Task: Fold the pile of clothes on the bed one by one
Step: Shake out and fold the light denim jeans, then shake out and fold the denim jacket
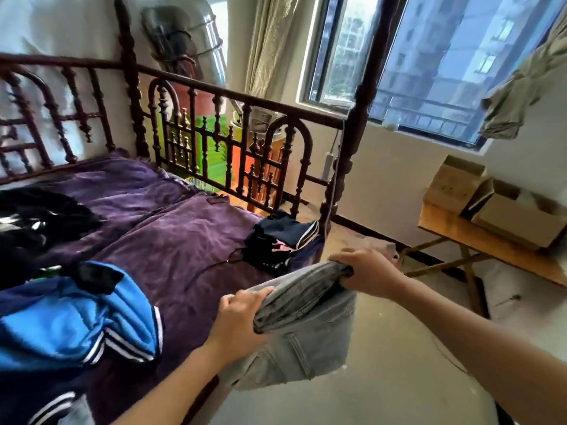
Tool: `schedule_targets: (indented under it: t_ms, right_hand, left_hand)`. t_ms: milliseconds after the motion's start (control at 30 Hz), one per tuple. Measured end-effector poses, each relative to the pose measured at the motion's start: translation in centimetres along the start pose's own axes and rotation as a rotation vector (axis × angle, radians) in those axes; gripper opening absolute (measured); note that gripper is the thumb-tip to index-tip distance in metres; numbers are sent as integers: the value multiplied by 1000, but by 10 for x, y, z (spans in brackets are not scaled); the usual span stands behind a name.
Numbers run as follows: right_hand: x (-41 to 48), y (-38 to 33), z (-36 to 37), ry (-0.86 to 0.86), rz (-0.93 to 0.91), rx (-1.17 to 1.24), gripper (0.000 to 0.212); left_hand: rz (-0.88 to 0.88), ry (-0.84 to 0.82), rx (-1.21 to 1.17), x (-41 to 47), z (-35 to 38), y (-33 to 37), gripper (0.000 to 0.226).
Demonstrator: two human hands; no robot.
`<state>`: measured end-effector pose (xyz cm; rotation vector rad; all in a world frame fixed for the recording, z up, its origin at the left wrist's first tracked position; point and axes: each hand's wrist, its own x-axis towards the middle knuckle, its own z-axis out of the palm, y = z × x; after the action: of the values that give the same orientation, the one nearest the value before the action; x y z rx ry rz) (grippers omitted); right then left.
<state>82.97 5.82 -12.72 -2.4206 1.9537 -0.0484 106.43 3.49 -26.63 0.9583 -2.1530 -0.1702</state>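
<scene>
Hands (242, 314) (365, 271) grip folded grey jeans (303, 305); no legible writing.

The jeans (303, 320) are a washed light grey, darker grey along the folded edge. The blanket (171, 240) on the bed is deep purple. A jacket (76, 320) is bright blue and navy, its ribbed hem striped white on navy. The folded stack (279, 240) is mostly black and navy, with a bit of pink and thin white stripes. The bed rail (233, 139) is dark reddish brown. The boxes (491, 204) are plain tan cardboard
</scene>
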Motion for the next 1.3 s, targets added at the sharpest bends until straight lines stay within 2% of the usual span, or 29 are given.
schedule_targets:
  t_ms: [133, 200, 300, 367, 500, 600, 667, 700, 767, 800, 833, 900, 967, 1000, 1033, 1100, 1200, 1300]
  right_hand:
    - [42, 36, 12, -37, -90, 49, 36]
    - [62, 51, 16, -29, -119, 71, 41]
    - [102, 64, 17, 5, -181, 102, 41]
    - [139, 67, 13, 81, -253, 115, 40]
    - [232, 71, -3, 262, -374, 55, 44]
    - [303, 81, -17, 474, -514, -12, 42]
    - [344, 102, -18, 631, -573, -55, 39]
    - [361, 118, -12, 644, -560, -59, 39]
    - [388, 161, 14, 555, -491, -92, 42]
    - [396, 185, 34, 436, -420, -134, 43]
    - [398, 210, 59, 251, -326, -218, 43]
    - [389, 256, 118, -105, -149, -359, 49]
    - [376, 278, 168, -395, 9, -300, 59]
    - [374, 281, 187, -484, 36, -240, 63]
    - [375, 281, 201, -523, 35, -184, 65]
    - [390, 274, 216, -502, -30, -140, 63]
    - [413, 263, 227, -446, -208, -157, 56]
    - [417, 261, 237, -510, -335, -200, 52]
  left_hand:
    - [-195, -86, -11, 18, 24, -6, 83]
    - [-184, -49, 52, 32, 29, -11, 76]
    - [-157, 99, 171, 57, 31, -25, 57]
    - [-164, 170, 268, 77, 30, -46, 54]
    - [-255, 282, 518, 127, 31, -93, 79]
    - [-282, 407, 631, 181, 46, -132, 75]
    - [-269, 412, 645, 220, 68, -152, 75]
    - [-260, 390, 626, 237, 84, -159, 73]
    - [-225, 298, 556, 263, 126, -168, 70]
    - [-213, 211, 517, 272, 149, -170, 70]
    - [-221, 60, 485, 278, 172, -170, 70]
    - [-293, -381, 444, 276, 215, -169, 62]
    - [-448, -766, 396, 263, 258, -173, 49]
    - [-488, -872, 377, 257, 273, -173, 44]
    - [-498, -920, 371, 252, 285, -171, 41]
    - [-517, -915, 397, 253, 297, -166, 37]
    - [-575, -841, 471, 261, 304, -162, 36]
    - [-653, -826, 461, 266, 306, -160, 38]
